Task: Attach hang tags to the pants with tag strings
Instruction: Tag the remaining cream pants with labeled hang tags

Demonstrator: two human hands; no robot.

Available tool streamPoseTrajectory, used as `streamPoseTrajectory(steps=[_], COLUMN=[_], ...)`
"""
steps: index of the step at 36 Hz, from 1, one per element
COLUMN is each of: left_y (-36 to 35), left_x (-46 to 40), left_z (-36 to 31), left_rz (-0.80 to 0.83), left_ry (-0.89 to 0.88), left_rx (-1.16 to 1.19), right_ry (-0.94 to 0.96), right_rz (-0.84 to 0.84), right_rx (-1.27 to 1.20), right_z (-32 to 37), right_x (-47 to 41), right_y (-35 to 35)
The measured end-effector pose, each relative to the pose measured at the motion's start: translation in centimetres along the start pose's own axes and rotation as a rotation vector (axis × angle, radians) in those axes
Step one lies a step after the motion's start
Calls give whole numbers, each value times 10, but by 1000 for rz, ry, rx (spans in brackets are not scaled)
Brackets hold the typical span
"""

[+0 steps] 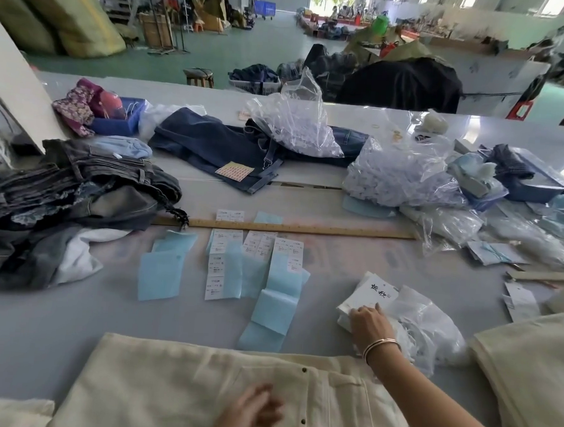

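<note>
Cream pants (171,384) lie flat at the near edge of the table, waistband with dark snap buttons toward the right. My left hand (252,413) rests on the pants near the buttons, fingers loosely apart, blurred. My right hand (368,321) reaches forward right onto a stack of white hang tags (373,293) with black lettering; its fingers touch the stack's near edge. A clear plastic bag (432,325) holding white tag strings lies just right of the stack. Whether the right hand grips a tag is unclear.
Blue paper slips and white size labels (257,268) lie in rows mid-table behind a wooden ruler (306,229). A pile of denim jeans (70,197) sits left, dark jeans (231,151) further back, plastic bags (398,174) right, more cream pants (535,370) at the right edge.
</note>
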State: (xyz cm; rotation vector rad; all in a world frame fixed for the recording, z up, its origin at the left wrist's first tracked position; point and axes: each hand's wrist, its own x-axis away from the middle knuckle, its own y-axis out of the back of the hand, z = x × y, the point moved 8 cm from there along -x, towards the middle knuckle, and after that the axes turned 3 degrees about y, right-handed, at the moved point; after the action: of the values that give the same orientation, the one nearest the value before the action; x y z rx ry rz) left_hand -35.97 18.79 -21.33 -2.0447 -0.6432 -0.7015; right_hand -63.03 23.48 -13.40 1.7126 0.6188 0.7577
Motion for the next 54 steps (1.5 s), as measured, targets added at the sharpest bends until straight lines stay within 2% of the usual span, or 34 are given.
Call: streamPoseTrajectory(steps=[2, 4, 11, 20, 29, 36, 38, 39, 42, 45, 50, 54], left_y=[26, 41, 38, 36, 34, 36, 30, 20, -37, -109, -185, -206], left_x=[6, 11, 21, 22, 21, 18, 10, 5, -8, -19, -50, -78], left_z=[-15, -22, -19, -20, -20, -20, -20, -23, -44, -59, -72, -74], left_rz=[-140, -223, -196, -177, -164, -177, -210, -216, -136, -10, -47, -96], left_ry=[-87, -100, -144, -120, -113, -108, -113, -145, -375, -596, -707, -638], left_rx=[3, 21, 77, 97, 132, 71, -122, -308, -1006, -1530, -1987, -2224], right_ry=[28, 1, 35, -16, -266, -410, -443, -456, -485, -506, -505, -579], right_rz=[-17, 7, -40, -43, -139, -79, -73, -75, -92, -115, -140, -281], right_rx=[14, 24, 4, -41, -596, -794, -800, -801, -812, -846, -960, -1151], right_z=[2, 0, 0, -1, -31, -45, -48, -49, -52, -56, -65, -92], right_x=[1, 1, 4, 14, 12, 2, 1, 1, 2, 4, 4, 4], right_y=[5, 7, 14, 15, 21, 10, 9, 9, 9, 8, 9, 23])
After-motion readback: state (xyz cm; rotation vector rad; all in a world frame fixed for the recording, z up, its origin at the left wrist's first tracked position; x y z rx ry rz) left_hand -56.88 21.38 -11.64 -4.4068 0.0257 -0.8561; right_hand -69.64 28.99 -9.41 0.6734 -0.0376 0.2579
